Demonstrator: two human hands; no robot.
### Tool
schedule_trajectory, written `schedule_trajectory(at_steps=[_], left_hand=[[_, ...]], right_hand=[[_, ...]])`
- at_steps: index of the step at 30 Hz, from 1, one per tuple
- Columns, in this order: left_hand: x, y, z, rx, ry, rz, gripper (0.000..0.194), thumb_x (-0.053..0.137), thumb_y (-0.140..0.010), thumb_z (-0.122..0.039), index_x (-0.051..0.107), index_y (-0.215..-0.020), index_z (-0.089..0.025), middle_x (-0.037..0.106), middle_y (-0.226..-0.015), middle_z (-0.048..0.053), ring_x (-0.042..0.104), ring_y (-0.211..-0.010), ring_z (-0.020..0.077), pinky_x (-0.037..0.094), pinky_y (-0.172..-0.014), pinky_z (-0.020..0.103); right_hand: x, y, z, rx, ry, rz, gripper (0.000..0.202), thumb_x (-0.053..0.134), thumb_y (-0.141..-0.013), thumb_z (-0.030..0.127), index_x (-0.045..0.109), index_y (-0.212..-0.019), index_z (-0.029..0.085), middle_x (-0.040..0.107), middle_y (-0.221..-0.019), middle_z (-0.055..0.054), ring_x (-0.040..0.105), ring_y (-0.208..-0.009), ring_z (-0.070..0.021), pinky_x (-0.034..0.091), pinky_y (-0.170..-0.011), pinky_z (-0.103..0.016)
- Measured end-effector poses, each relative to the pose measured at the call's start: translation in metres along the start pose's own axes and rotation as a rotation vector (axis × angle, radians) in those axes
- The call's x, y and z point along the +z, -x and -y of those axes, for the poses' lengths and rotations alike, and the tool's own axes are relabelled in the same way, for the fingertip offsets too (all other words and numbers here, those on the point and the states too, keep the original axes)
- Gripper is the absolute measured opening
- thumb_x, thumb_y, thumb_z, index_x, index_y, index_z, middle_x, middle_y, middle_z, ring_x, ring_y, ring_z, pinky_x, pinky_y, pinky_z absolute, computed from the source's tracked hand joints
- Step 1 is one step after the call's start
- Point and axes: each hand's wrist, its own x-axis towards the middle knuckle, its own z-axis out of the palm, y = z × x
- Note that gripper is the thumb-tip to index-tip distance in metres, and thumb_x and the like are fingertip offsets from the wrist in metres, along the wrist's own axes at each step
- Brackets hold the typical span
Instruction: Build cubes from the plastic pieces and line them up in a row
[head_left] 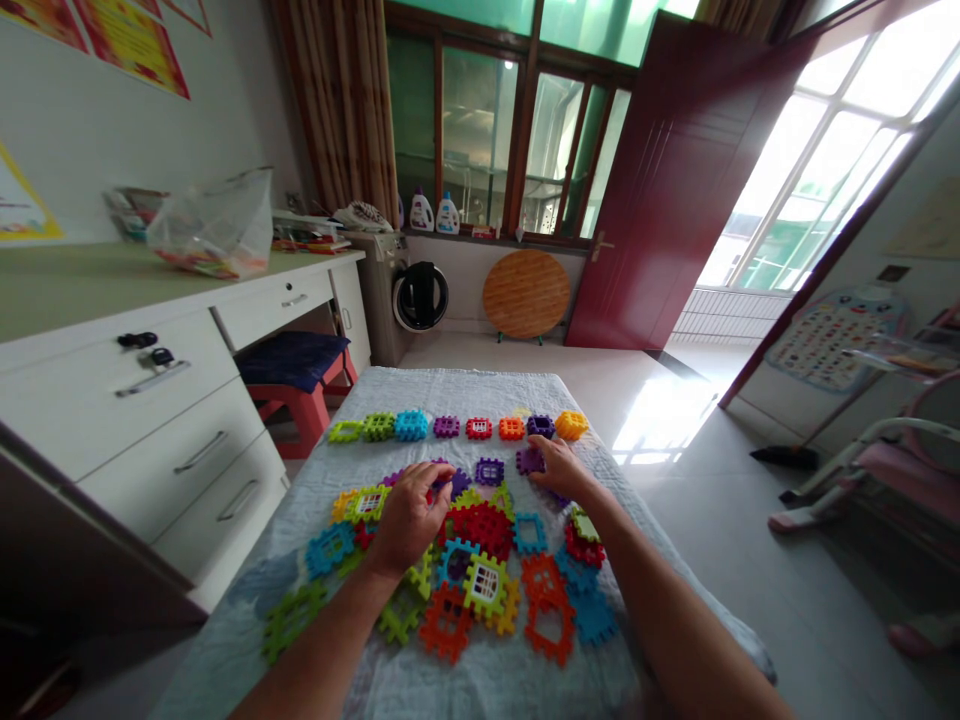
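Observation:
My left hand [414, 508] is over the middle of the pile, its fingers curled towards the thumb. A purple block piece [460, 486] shows right beside its fingertips; whether it is held is hidden. My right hand [561, 468] has its thumb and forefinger around a purple square block piece [529, 461] lying on the cloth. Just behind those fingers stands a dark purple block [540, 427]. Between the hands lies another purple frame piece [490, 471]. Loose interlocking pieces, among them a red piece [480, 530] and a lime window piece [486, 584], spread in front of me.
A row of blocks, from a lime one [346, 431] to a yellow one [571, 425], runs along the far part of the cloth-covered table [465, 385]. A white desk [187, 300] with drawers and a red stool [304, 410] stand left. A pink chair [911, 450] is right.

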Motion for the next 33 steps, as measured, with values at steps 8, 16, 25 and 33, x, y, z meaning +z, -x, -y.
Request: schedule_trajectory(at_steps=[8, 16, 25, 33], left_hand=[[-0.002, -0.001, 0.001, -0.043, 0.015, 0.012, 0.015, 0.052, -0.082, -0.015, 0.061, -0.093, -0.020, 0.066, -0.090, 0.004, 0.060, -0.090, 0.0201, 0.048, -0.083, 0.035], [-0.006, -0.003, 0.000, -0.060, 0.024, -0.001, 0.014, 0.052, -0.082, -0.014, 0.061, -0.092, -0.020, 0.066, -0.089, 0.004, 0.059, -0.089, 0.0203, 0.047, -0.083, 0.035], [-0.011, -0.005, -0.008, -0.063, 0.033, 0.011, 0.016, 0.050, -0.083, -0.013, 0.061, -0.092, -0.020, 0.065, -0.087, 0.004, 0.058, -0.087, 0.0204, 0.047, -0.080, 0.035], [-0.013, -0.006, -0.007, -0.073, 0.054, 0.007, 0.017, 0.049, -0.083, -0.013, 0.061, -0.092, -0.021, 0.065, -0.088, 0.005, 0.059, -0.087, 0.0210, 0.048, -0.080, 0.036]], right_hand=[[-0.011, -0.020, 0.018, -0.058, 0.077, -0.015, 0.065, 0.067, -0.061, 0.026, 0.052, -0.123, 0.016, 0.060, -0.112, -0.012, 0.053, -0.099, -0.0279, 0.037, -0.085, -0.036], [0.006, -0.085, 0.083, -0.184, 0.028, -0.092, 0.065, 0.066, -0.063, 0.028, 0.048, -0.125, 0.019, 0.061, -0.112, -0.010, 0.051, -0.101, -0.0269, 0.036, -0.086, -0.037], [0.042, -0.140, 0.109, -0.132, 0.031, -0.003, 0.071, 0.066, -0.063, 0.032, 0.043, -0.129, 0.019, 0.060, -0.117, -0.012, 0.050, -0.106, -0.0303, 0.036, -0.085, -0.040], [0.048, -0.142, 0.113, -0.136, 0.058, 0.048, 0.073, 0.068, -0.062, 0.028, 0.044, -0.130, 0.018, 0.061, -0.114, -0.012, 0.050, -0.106, -0.0319, 0.037, -0.084, -0.041]])
